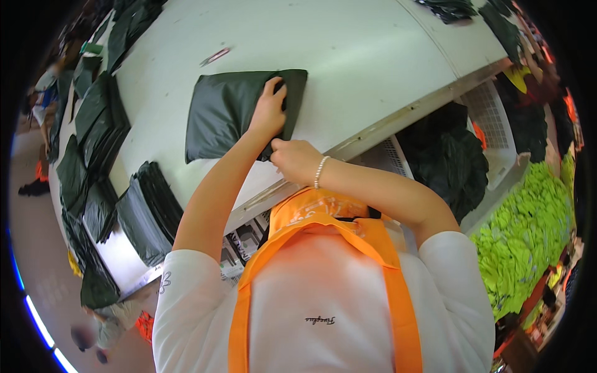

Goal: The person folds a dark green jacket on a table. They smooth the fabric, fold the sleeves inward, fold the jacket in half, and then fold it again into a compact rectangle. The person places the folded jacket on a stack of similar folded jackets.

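A flat, roughly square piece of dark green folded cloth [217, 112] lies on the white table in front of me. Its left side is smooth with a few soft creases. My left hand [268, 112] reaches over its right part, with fingers curled round a dark fold there. Close to the lower right corner, my right hand [295, 161] pinches the edge of the same cloth between thumb and fingers. Part of the corner is hidden by the hands. Beyond the cloth rests a small pair of thread snips [215, 56] with reddish handles.
Stacks of folded dark cloth [149, 211] line the left side of the white table [360, 56]. Below its edge on the right, a pale crate [491, 130] stands beside dark cloth [444, 161]. A lime-green heap of fabric [525, 236] lies nearer. Other people are at far left and right.
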`<act>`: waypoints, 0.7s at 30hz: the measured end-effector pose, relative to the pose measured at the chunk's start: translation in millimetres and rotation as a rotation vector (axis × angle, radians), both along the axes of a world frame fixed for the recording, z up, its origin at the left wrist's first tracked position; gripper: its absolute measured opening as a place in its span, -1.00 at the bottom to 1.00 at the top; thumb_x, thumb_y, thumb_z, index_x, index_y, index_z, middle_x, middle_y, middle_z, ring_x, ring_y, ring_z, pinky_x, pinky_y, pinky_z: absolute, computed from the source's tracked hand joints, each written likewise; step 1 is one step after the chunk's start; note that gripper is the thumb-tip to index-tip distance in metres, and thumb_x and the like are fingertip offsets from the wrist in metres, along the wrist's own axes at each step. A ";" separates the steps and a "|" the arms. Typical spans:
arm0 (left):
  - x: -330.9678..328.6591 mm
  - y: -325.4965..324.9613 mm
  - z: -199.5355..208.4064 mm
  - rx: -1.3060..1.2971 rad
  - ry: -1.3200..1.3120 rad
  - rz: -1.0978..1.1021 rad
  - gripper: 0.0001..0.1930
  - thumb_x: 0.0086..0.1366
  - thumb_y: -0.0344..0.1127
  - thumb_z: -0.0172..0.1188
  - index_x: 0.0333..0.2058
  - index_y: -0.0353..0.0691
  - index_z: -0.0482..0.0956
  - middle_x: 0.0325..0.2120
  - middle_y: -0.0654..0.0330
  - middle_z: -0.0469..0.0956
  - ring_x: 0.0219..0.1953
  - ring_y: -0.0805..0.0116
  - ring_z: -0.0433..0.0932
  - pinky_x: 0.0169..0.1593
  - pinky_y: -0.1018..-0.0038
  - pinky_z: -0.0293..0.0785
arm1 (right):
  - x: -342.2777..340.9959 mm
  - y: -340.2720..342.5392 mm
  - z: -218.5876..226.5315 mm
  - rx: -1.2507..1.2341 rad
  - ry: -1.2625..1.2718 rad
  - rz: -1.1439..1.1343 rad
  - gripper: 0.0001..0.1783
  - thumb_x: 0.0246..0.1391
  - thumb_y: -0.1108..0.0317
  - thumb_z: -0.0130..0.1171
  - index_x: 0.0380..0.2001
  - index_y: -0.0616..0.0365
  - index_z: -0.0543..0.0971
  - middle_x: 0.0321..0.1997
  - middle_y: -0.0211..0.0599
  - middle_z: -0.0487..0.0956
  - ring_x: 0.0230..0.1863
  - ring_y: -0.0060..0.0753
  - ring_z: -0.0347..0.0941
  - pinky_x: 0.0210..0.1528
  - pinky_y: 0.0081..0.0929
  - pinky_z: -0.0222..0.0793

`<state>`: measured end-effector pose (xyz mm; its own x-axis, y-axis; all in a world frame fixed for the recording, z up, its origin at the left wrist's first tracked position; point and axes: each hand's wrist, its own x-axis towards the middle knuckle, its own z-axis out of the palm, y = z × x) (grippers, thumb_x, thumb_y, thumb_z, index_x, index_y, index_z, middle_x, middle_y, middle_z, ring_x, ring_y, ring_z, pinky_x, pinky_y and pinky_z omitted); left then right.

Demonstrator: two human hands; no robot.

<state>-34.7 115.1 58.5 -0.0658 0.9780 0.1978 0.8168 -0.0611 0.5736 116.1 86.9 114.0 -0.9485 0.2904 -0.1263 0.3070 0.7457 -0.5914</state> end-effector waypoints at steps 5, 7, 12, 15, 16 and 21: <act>25.4 -0.7 -21.4 -0.007 0.701 0.114 -0.55 0.05 -0.49 0.06 -0.01 -0.41 0.38 0.13 0.05 0.20 -0.10 0.14 0.40 -0.16 0.41 0.53 | -1.9 5.4 -1.2 0.068 -0.074 0.059 -0.91 -0.12 0.50 0.09 -0.52 0.21 0.58 -0.27 -0.11 0.49 -0.24 -0.07 0.51 -0.20 -0.23 0.43; 22.4 4.9 -21.5 -0.122 0.665 0.061 -0.54 0.07 -0.42 0.09 0.00 -0.40 0.38 0.19 -0.01 0.15 -0.05 0.08 0.40 -0.13 0.38 0.53 | 4.0 10.3 -0.1 0.038 -0.014 -0.042 -0.91 -0.07 0.45 0.10 -0.52 0.17 0.59 -0.28 -0.13 0.48 -0.26 -0.06 0.49 -0.22 -0.21 0.41; -16.9 3.7 108.9 -0.253 -0.158 -0.357 -0.49 0.09 -0.28 0.24 0.04 -0.27 0.44 0.17 -0.02 0.27 0.18 0.03 0.28 0.19 0.26 0.24 | 31.7 37.5 -1.4 0.029 0.087 -0.108 -0.89 0.01 0.39 0.12 -0.54 0.13 0.56 -0.35 -0.14 0.43 -0.31 -0.04 0.46 -0.26 -0.20 0.38; -34.2 -23.0 92.3 -0.155 -0.051 -0.361 -0.44 0.07 -0.27 0.28 0.08 -0.24 0.42 0.19 0.05 0.26 0.27 0.11 0.17 0.29 0.27 0.09 | 35.9 44.1 -0.6 0.026 0.094 -0.092 -0.88 0.01 0.41 0.12 -0.55 0.17 0.53 -0.36 -0.13 0.41 -0.33 -0.04 0.44 -0.27 -0.20 0.37; -36.6 -30.9 67.3 -0.126 -0.021 -0.377 -0.43 0.06 -0.26 0.29 0.08 -0.24 0.42 0.20 0.05 0.26 0.28 0.12 0.15 0.31 0.27 0.06 | 37.9 47.1 -0.1 -0.008 0.132 -0.101 -0.88 0.01 0.41 0.12 -0.56 0.18 0.53 -0.36 -0.13 0.40 -0.34 -0.04 0.44 -0.27 -0.20 0.37; 9.2 -34.5 22.7 -0.213 0.353 -0.250 -0.17 0.02 -0.08 0.25 0.27 -0.11 0.13 0.31 0.15 0.06 0.35 0.18 0.00 0.30 0.00 -0.02 | 36.6 50.7 -10.1 0.042 0.041 -0.003 -0.87 0.00 0.40 0.14 -0.54 0.22 0.53 -0.34 -0.12 0.40 -0.29 -0.08 0.44 -0.23 -0.24 0.37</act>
<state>-25.5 80.6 81.2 0.2113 0.9766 -0.0408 0.9392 -0.1913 0.2852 152.7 137.6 103.9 -0.9517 0.2978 -0.0750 0.2857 0.7690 -0.5719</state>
